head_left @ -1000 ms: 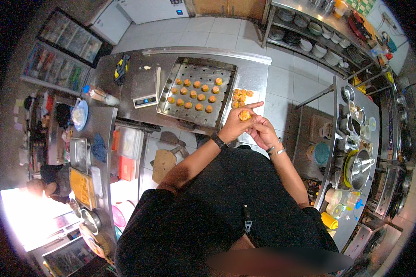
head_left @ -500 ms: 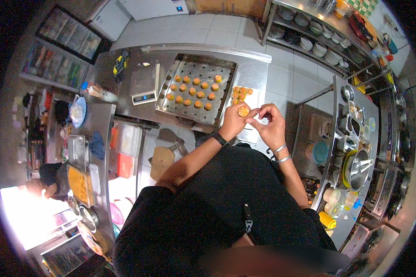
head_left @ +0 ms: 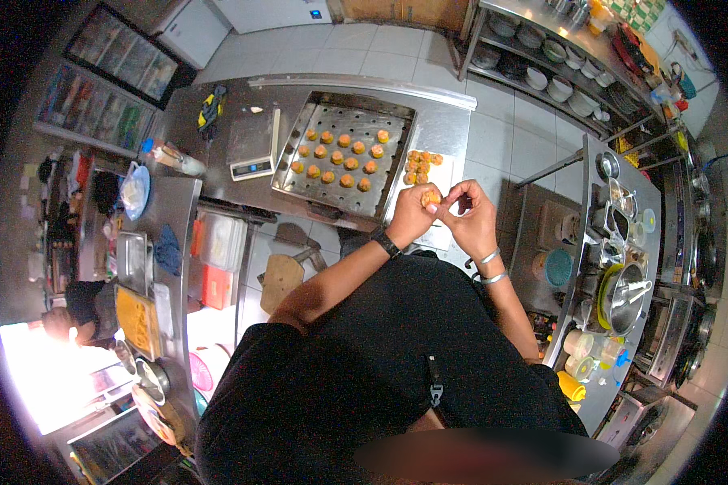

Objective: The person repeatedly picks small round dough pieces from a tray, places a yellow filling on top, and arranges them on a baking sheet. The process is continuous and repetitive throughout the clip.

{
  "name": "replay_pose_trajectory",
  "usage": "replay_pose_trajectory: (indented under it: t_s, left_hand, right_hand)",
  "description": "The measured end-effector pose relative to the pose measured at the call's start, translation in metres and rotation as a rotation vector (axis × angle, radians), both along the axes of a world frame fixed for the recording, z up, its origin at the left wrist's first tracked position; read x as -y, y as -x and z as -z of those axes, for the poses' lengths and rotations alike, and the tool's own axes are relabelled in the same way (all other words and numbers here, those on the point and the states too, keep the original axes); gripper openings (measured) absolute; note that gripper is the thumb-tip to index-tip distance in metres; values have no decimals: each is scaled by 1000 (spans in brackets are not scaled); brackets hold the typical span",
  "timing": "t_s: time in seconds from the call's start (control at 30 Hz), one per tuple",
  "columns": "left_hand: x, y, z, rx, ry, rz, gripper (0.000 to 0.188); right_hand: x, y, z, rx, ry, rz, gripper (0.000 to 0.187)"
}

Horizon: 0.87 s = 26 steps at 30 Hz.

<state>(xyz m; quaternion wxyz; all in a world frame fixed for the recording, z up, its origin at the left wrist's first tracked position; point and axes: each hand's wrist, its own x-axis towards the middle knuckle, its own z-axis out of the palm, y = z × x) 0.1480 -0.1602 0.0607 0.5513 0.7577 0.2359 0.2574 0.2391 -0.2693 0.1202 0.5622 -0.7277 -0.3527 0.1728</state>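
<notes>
My left hand is closed around a small orange-topped dumpling, its top showing above the curled fingers. Right beside it, my right hand has its thumb and fingers bent together, the thumb tip up against the dumpling's edge; whether anything tiny is pinched there is hidden. Ahead and to the left lies a square, perforated metal steamer tray with several rows of similar dumplings standing in it. Just beyond my hands, more orange-topped pieces sit clustered on a white surface at the tray's right.
A digital scale stands left of the tray, near a yellow-and-black item. A side counter on the right carries a metal pot and containers. At the left, another counter holds a yellow-filled tray; a person is beyond it.
The dumpling has tilted slightly in my left hand, and my right thumb has come closer to its edge. The dumplings in the tray stay where they were.
</notes>
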Motion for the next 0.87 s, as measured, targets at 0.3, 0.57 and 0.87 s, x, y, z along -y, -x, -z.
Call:
replay_pose_trajectory:
  t_s: [0.3,0.57,0.87]
  left_hand:
    - [4,0,0,77,43,61,19]
    - [2,1,-9,51,-103,67,17]
    - [1,3,-3,-35,-59,77,16]
  right_hand:
    - [2,-10,12,-249,-53,-41,33]
    - [-1,-10,17,-317,-70,-42,33]
    - [0,-1,3,-360,95,-80,42]
